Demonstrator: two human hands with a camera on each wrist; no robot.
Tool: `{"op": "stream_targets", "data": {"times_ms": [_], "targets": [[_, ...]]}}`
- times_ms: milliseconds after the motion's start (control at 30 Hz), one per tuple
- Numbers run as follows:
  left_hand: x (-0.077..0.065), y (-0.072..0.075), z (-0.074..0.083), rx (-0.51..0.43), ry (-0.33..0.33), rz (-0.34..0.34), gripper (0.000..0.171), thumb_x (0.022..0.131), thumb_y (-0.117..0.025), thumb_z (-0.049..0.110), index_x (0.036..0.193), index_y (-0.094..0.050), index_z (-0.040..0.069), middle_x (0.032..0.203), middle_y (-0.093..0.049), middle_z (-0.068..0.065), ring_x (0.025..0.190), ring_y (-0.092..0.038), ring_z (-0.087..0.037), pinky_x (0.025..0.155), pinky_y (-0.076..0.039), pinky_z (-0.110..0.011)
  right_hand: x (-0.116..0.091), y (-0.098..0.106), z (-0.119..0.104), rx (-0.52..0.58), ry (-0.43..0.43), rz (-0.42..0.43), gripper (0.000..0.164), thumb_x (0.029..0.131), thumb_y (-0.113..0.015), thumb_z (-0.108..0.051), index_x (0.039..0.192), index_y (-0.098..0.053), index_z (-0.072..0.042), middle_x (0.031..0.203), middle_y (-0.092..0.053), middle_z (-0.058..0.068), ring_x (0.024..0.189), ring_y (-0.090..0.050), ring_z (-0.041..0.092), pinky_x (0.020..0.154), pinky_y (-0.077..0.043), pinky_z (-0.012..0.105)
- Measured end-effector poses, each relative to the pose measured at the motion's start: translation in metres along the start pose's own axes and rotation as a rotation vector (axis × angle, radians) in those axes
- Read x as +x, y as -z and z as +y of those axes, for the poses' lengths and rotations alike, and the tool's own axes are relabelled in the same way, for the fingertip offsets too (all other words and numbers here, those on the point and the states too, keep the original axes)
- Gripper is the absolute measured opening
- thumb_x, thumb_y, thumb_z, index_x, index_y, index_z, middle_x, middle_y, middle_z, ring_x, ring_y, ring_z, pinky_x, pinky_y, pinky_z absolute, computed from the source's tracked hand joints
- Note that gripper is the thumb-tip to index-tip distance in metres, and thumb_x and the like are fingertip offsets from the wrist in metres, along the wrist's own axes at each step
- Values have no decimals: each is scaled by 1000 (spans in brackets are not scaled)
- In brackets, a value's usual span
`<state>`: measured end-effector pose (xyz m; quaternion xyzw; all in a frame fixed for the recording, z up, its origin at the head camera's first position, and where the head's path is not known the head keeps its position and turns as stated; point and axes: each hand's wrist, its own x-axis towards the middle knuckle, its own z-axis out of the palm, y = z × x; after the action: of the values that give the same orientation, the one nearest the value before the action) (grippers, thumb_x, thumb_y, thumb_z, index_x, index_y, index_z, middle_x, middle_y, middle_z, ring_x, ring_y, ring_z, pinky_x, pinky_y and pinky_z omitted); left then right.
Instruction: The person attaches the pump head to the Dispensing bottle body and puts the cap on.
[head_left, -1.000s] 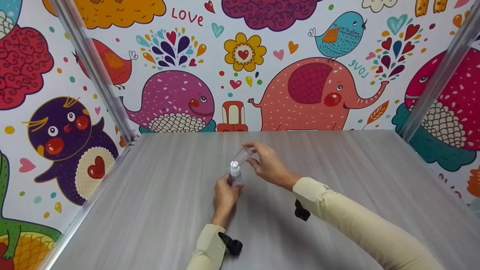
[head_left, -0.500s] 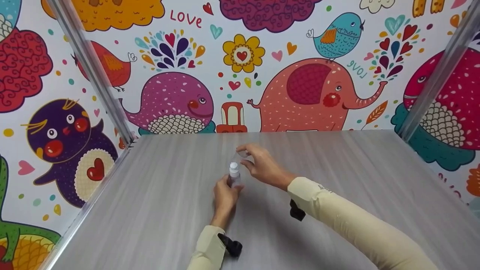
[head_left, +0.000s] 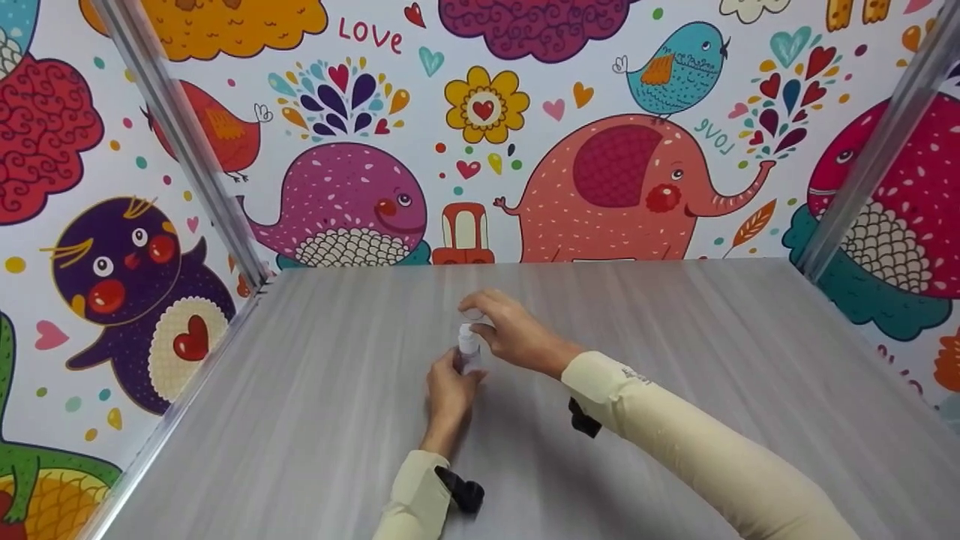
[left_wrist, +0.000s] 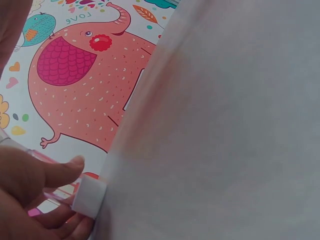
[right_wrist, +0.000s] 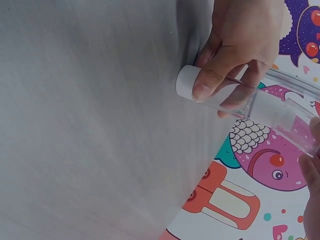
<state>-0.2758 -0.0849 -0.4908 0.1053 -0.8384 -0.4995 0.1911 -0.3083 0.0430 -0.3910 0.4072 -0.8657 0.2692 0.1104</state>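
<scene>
A small clear bottle with a white collar (head_left: 469,343) stands upright on the table, and my left hand (head_left: 450,390) grips its lower body. Its white base (right_wrist: 187,82) shows in the right wrist view, with the left thumb and fingers around the clear part beside it. My right hand (head_left: 521,336) pinches a clear cap (right_wrist: 296,131) between thumb and fingers at the bottle's top. In the right wrist view the cap surrounds part of the white top; how far down it sits is hard to tell. The left wrist view shows the white base (left_wrist: 90,196) beyond the left fingers.
The grey wood-grain table (head_left: 315,420) spreads around both hands. Behind it stands a wall (head_left: 487,180) printed with cartoon animals, and metal posts (head_left: 202,150) rise at the corners. A metal strip (head_left: 172,420) runs along the left edge.
My right hand has moved left with the clear cap, from tilted beside the bottle to over its white top. The left hand has kept its grip on the bottle in place.
</scene>
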Motion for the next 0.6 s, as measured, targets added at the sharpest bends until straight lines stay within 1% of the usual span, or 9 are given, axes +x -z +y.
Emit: {"op": "stream_targets", "data": {"times_ms": [167, 300, 400, 600], "targets": [[1, 0, -1, -6, -6, -2, 20, 73, -82, 2, 88, -69, 2, 72, -65, -7, 68, -53, -18, 62, -42, -33, -1, -3, 1, -2, -7, -3, 34, 94, -65, -2, 127, -59, -11, 130, -63, 6, 122, -59, 20, 103, -50, 32], [1, 0, -2, -9, -19, 6, 20, 71, -82, 1, 85, -68, 2, 71, -65, -7, 67, -52, -17, 63, -43, -34, -2, -8, 2, 5, -17, -13, 34, 94, -65, -3, 127, -61, -11, 129, -63, 6, 122, -59, 20, 102, -50, 31], [1, -1, -3, -3, -29, 12, 20, 70, -82, 0, 82, -67, 2, 67, -61, -6, 65, -49, -17, 61, -41, -34, -3, -12, 2, 7, -22, -19, 34, 94, -65, -2, 127, -61, -11, 129, -63, 6, 122, -60, 20, 102, -50, 31], [2, -1, -2, 5, -27, 2, 24, 70, -82, 0, 74, -58, 2, 62, -43, 2, 60, -40, -16, 56, -31, -30, -5, -17, 3, -11, 16, 14, 34, 93, -66, -2, 126, -62, -10, 126, -64, 7, 119, -61, 20, 101, -51, 31]]}}
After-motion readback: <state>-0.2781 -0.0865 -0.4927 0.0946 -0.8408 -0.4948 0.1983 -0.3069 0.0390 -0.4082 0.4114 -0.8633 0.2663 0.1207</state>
